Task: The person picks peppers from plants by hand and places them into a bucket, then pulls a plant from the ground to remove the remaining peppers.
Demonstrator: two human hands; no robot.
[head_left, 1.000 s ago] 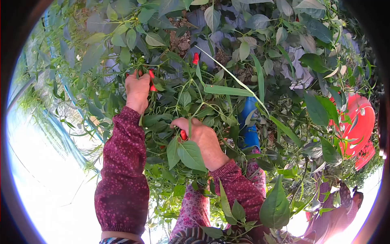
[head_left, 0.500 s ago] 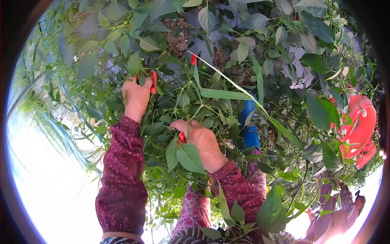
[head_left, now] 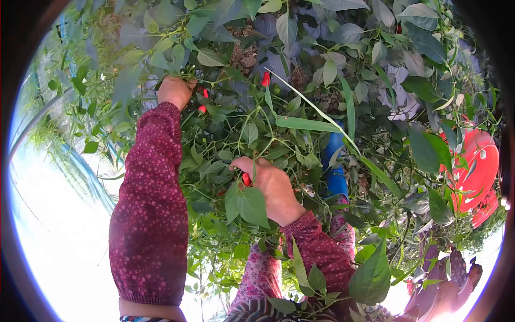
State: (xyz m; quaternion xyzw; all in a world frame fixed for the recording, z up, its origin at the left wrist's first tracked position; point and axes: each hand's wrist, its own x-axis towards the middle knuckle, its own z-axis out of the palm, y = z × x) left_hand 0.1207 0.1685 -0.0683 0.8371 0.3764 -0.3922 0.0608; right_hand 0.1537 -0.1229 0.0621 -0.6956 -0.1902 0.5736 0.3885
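My left hand reaches up into the pepper plant, its fingers curled in among stems and leaves. What it grips, if anything, is hidden. Just right of it, red chili peppers hang among the foliage. Lower down, my right hand is closed, with a red chili pepper showing at its curled fingers. Broad green leaves hang just below that pepper and cover part of the grip. Above and between the hands, another red pepper sits near the tip of a pale dry stalk.
Dense pepper foliage surrounds both hands. A red plastic container stands at the right, partly behind leaves. A blue boot shows below the plants. Bare soil lies at the top, and a curved hoop stands at the left.
My left hand has moved up and slightly left, away from the red peppers beside it, which now show more. My right hand keeps its hold, and the view has shifted slightly.
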